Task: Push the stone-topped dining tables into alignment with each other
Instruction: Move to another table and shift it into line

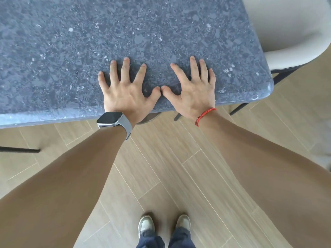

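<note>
A dining table with a speckled blue-grey stone top [75, 56] fills the upper part of the head view; its near edge runs across the middle and its rounded corner is at the right. My left hand [125, 90] lies flat on the top near that edge, fingers spread and straight, a grey watch on the wrist. My right hand [195, 90] lies flat beside it with spread fingers, a red cord on the wrist. The two thumbs almost touch. Only one table is in view.
A cream upholstered chair [293, 33] on dark legs stands close against the table's right side. Dark table legs [240, 107] show under the near edge, and another dark bar [19, 150] at the left. Pale wood-plank floor [161, 167] lies below, with my shoes [163, 224] on it.
</note>
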`<state>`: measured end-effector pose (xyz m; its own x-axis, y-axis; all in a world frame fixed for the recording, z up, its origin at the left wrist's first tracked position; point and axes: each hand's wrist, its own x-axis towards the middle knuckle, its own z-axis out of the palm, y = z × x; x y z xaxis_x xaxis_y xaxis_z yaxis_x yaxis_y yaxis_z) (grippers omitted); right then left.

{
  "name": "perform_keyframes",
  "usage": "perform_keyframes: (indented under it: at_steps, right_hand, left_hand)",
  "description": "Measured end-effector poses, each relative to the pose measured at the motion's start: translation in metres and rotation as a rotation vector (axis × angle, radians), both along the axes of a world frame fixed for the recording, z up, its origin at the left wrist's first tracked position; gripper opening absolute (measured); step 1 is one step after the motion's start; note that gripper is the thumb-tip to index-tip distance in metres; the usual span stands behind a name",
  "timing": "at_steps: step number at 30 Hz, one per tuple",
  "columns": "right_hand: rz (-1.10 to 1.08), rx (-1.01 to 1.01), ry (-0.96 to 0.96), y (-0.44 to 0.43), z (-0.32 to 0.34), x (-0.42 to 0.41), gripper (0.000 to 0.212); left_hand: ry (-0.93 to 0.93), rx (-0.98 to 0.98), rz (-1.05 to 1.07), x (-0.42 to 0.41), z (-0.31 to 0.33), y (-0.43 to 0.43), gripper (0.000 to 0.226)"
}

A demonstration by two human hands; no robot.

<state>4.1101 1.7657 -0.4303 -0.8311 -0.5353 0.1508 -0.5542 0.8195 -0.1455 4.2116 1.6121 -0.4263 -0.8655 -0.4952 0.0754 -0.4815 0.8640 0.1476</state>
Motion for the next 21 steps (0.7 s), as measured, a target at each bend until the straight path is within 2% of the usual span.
perform_keyframes:
  at_steps: [8, 14, 16, 21]
  right_hand:
    - [-0.019, -0.031, 0.042, 0.000, -0.005, -0.001, 0.061]
    - [0.015, -0.010, -0.067, 0.003, 0.006, -0.006, 0.069]
    - [0.032, 0.029, -0.051, 0.008, 0.013, -0.012, 0.073]
    - [-0.048, 0.101, -0.095, 0.016, 0.010, -0.017, 0.077]
  left_hand:
    - [0.019, -0.018, 0.006, 0.000, -0.003, 0.001, 0.077]
    - [0.017, -0.017, 0.010, 0.000, -0.002, 0.001, 0.074]
    - [0.011, -0.011, 0.016, 0.000, -0.002, 0.001, 0.072]
    - [-0.014, -0.008, 0.063, 0.000, -0.001, 0.002, 0.075]
